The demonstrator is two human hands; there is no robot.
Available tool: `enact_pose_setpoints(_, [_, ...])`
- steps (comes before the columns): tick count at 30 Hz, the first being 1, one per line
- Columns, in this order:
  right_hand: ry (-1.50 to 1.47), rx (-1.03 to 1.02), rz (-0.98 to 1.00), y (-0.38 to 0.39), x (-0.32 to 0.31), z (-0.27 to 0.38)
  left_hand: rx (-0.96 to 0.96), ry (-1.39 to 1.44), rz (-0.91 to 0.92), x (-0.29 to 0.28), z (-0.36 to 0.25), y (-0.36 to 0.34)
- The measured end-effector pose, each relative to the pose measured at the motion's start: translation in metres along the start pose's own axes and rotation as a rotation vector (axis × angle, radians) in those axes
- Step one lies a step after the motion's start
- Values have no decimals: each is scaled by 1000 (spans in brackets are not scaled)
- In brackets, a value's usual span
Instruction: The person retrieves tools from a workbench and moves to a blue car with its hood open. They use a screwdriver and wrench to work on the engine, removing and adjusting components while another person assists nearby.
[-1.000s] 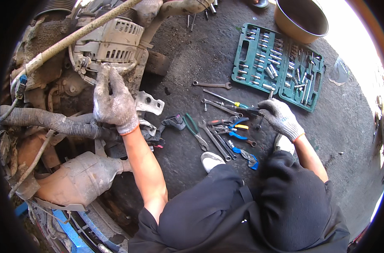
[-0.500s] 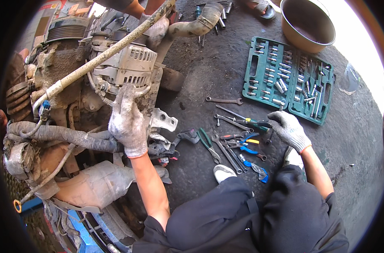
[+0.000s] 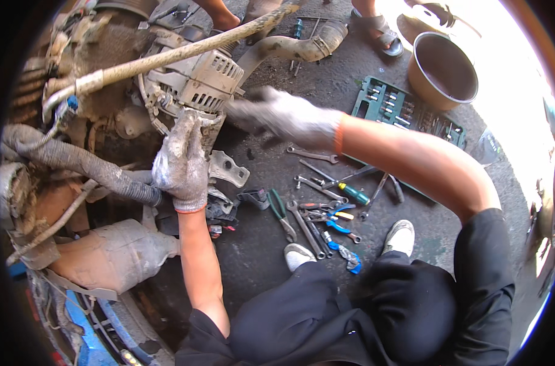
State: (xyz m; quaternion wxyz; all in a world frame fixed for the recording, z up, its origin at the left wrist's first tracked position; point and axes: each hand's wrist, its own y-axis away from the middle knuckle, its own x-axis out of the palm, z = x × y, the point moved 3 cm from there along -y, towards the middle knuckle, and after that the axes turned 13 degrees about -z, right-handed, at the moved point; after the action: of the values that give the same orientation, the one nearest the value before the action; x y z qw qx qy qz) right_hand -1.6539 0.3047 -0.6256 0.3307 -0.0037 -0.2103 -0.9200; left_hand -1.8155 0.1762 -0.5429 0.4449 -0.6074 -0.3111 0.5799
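My left hand, in a soiled white knit glove, reaches up to the lower edge of a grey, vented alternator on a dirty engine. Its fingers are pressed together at the alternator's underside; what they grip there is hidden. My right hand, also gloved, stretches across toward the alternator's right side. Motion smears its fingers, so whether it holds anything is unclear. A metal bracket with holes juts out beside my left wrist. A thick ribbed hose runs to the left of that hand.
Wrenches, green-handled pliers, blue-handled pliers and a screwdriver lie on the floor. Behind my right forearm sits a green socket set case, near a round tub. Another person's sandalled foot stands at the back.
My right hand has swung left from the floor tools beside the socket case to the alternator. My left hand stays at the alternator's underside. The view has shifted slightly.
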Motion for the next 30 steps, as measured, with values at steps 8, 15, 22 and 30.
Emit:
enact_pose_setpoints(8, [-535, -25, -49, -58, 44, 25, -3, -27, 295, -3, 10, -6])
enact_pose_setpoints(15, [-621, -229, -11, -62, 44, 21, 48, 2, 293, -9, 17, 1])
enact_pose_setpoints(22, [-528, -295, 29, -53, 43, 33, 30, 87, 142, -7, 15, 1])
enact_pose_setpoints(30, [-347, -224, 32, -51, 31, 33, -922, 379, -301, -12, -20, 42])
